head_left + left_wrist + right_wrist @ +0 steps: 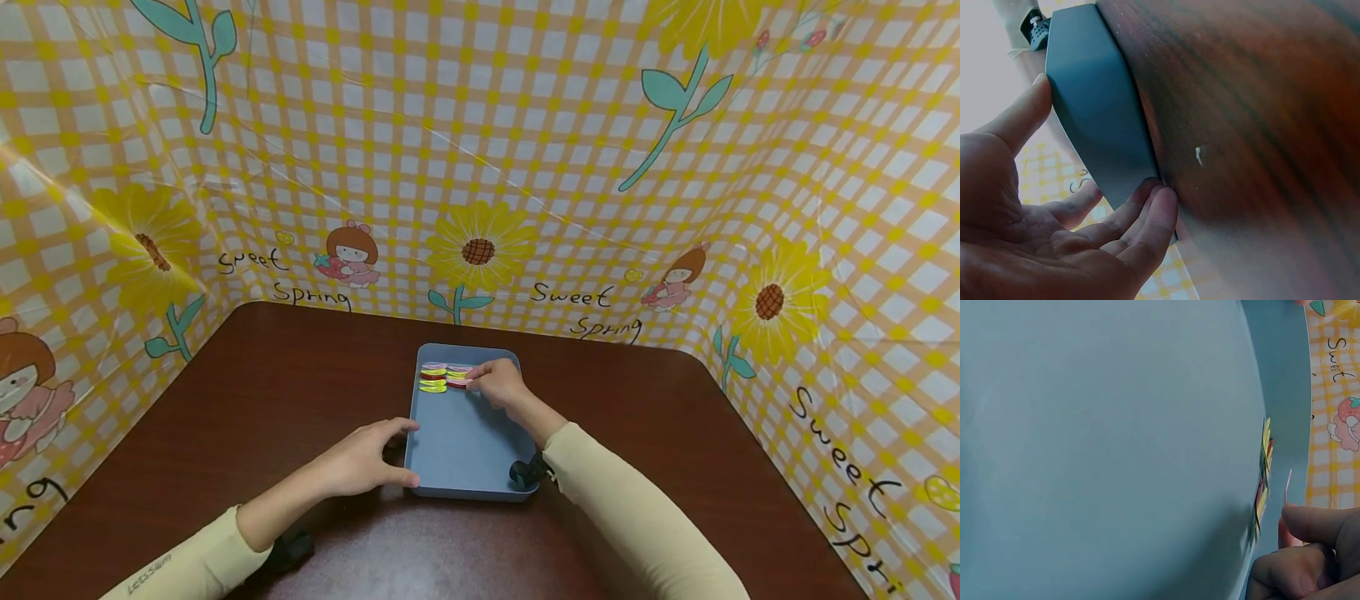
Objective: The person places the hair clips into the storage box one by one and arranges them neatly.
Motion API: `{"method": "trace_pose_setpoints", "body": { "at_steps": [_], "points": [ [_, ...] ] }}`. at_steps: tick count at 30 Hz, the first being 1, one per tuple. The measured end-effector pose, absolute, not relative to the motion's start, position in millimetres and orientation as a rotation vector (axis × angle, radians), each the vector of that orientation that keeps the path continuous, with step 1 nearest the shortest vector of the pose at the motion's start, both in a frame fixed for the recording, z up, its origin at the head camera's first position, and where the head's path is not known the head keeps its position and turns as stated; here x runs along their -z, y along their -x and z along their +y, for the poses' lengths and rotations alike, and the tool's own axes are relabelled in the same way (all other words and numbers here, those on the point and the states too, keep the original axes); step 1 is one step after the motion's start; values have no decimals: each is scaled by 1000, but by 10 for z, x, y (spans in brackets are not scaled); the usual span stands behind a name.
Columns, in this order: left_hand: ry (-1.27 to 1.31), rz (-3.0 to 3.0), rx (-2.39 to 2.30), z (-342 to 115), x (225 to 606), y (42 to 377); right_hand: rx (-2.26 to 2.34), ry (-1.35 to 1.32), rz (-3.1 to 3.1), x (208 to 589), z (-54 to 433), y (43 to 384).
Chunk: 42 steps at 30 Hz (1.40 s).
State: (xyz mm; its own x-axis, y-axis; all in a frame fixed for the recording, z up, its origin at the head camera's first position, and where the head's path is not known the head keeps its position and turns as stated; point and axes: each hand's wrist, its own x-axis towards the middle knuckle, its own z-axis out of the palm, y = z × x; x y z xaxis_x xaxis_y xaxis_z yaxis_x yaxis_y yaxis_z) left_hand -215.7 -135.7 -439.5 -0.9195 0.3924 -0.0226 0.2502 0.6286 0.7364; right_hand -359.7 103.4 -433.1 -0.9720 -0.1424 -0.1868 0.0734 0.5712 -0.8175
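Observation:
A blue-grey tray [468,446] lies on the table with hair clips [432,377] set in two columns near its far end. The clips are lilac, yellow and dark red. Over the right-hand column, my right hand [497,383] pinches a thin pink hair clip [1289,486] between thumb and finger. The pinched clip appears edge-on in the right wrist view, beside the row of clips [1263,481]. My left hand [365,458] is spread at the tray's near left side. In the left wrist view, its thumb touches the rim and its lower fingers rest against the outer wall [1094,94].
The dark brown table [300,375] surrounds the tray. A checked sunflower-print cloth [480,167] hangs behind and along both sides. Black wrist devices sit under the cuffs; the right one [522,473] hangs over the tray's near right corner.

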Motion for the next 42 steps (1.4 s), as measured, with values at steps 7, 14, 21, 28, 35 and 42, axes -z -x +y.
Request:
{"method": "trace_pose_setpoints", "body": {
  "at_steps": [7, 14, 21, 28, 35, 42],
  "points": [
    [-524, 2668, -1170, -1350, 4383, 2162, 1342, 41, 2590, 4339, 1020, 3566],
    [-528, 2672, -1170, -1347, 4369, 2155, 1332, 5, 2593, 4341, 1019, 3577],
    [-526, 2667, -1177, -1345, 4367, 2154, 1296, 31, 2620, 4344, 1033, 3578],
    [-519, 2670, -1171, -1340, 4379, 2160, 1280, 58, 2620, 4342, 1026, 3577],
    [-529, 2667, -1184, -1341, 4382, 2160, 1258, 69, 2624, 4359, 1011, 3591],
    [-534, 2674, -1165, -1345, 4378, 2148, 1248, 68, 2619, 4355, 1011, 3586]
  ]
}}
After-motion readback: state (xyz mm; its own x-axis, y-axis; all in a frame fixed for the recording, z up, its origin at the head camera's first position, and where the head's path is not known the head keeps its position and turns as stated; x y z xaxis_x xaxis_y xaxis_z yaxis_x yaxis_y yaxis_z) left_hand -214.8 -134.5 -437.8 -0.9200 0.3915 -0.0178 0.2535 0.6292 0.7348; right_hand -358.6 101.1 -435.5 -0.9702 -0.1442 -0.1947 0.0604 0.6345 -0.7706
